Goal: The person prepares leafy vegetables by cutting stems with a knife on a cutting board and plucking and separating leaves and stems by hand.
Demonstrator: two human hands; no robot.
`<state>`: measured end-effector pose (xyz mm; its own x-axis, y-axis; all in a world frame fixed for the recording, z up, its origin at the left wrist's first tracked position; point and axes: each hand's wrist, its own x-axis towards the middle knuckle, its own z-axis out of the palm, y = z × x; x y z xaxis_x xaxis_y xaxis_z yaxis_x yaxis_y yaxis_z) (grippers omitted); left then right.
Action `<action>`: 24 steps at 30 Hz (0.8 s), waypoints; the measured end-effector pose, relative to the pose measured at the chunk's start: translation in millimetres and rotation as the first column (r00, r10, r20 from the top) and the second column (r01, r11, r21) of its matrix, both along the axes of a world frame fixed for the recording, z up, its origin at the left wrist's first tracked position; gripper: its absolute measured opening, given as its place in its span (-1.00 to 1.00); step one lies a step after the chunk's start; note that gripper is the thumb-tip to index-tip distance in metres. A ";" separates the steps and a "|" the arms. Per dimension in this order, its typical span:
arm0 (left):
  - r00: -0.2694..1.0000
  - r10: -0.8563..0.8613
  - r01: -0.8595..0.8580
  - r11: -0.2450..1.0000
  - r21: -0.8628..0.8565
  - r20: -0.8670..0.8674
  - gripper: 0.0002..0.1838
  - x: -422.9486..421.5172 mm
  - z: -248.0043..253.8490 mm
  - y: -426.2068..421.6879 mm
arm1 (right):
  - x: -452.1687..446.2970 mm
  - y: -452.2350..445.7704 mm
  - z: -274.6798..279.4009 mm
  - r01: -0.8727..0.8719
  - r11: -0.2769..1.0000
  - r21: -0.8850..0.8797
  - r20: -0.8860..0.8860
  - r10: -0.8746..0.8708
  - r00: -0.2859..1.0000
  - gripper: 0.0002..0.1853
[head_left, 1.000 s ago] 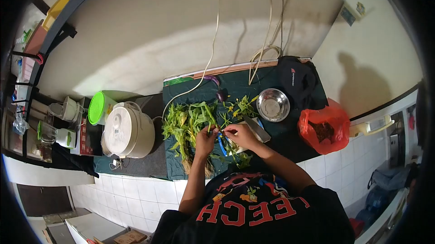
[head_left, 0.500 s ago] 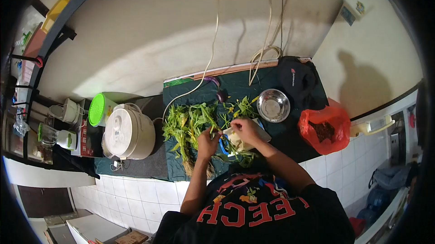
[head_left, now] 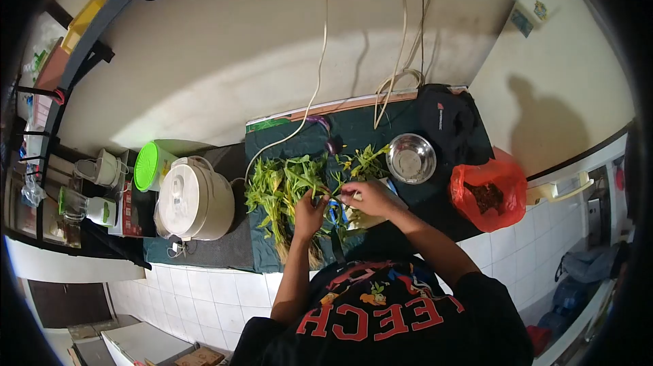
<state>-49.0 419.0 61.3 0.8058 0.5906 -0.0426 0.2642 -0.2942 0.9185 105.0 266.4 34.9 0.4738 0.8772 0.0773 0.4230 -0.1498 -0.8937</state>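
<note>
My left hand (head_left: 311,211) is closed on a green stem beside the pile of leafy greens (head_left: 277,192), whose roots hang toward the table's front edge. My right hand (head_left: 366,199) pinches at the same stem from the right, close to the left fingertips. Beneath my right hand lies a pale board or cloth (head_left: 364,220) with blue edging, partly covered by the hand. Loose picked greens (head_left: 365,160) lie just behind it. To their right stands a steel bowl (head_left: 411,158).
A purple eggplant (head_left: 332,145) lies behind the greens. At the right are a black cap (head_left: 445,121) and an open red plastic bag (head_left: 488,192). The white rice cooker (head_left: 196,199) and a green-lidded container (head_left: 146,166) stand left. A cable crosses the table's back.
My right hand moved up and away from the left, then came back to the stem. Leafy pieces that hung below the hands near the front edge no longer show there.
</note>
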 end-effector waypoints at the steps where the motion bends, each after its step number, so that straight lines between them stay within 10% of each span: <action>1: 1.000 -0.001 0.001 0.998 -0.061 0.012 -0.82 0.2 -0.3 -1.4 | -10.6 -3.6 3.9 -0.061 0.998 -0.018 -0.024 0.060 0.998 -0.77; 17: 0.973 0.039 0.017 0.970 0.241 -0.226 -0.67 0.5 -8.5 -10.9 | -42.9 6.6 -14.0 0.143 0.984 0.105 -0.089 -0.134 0.987 -0.85; 22: 0.985 0.064 -0.053 0.996 0.076 -0.161 -0.76 0.4 0.4 -7.1 | -26.0 4.3 -21.6 0.219 0.975 -0.025 -0.195 -0.219 0.956 -0.84; 24: 0.985 0.081 -0.079 0.997 0.022 -0.150 -0.77 -3.9 4.2 -3.1 | -4.4 7.3 -18.7 0.335 0.942 0.030 0.022 -0.336 0.942 -0.83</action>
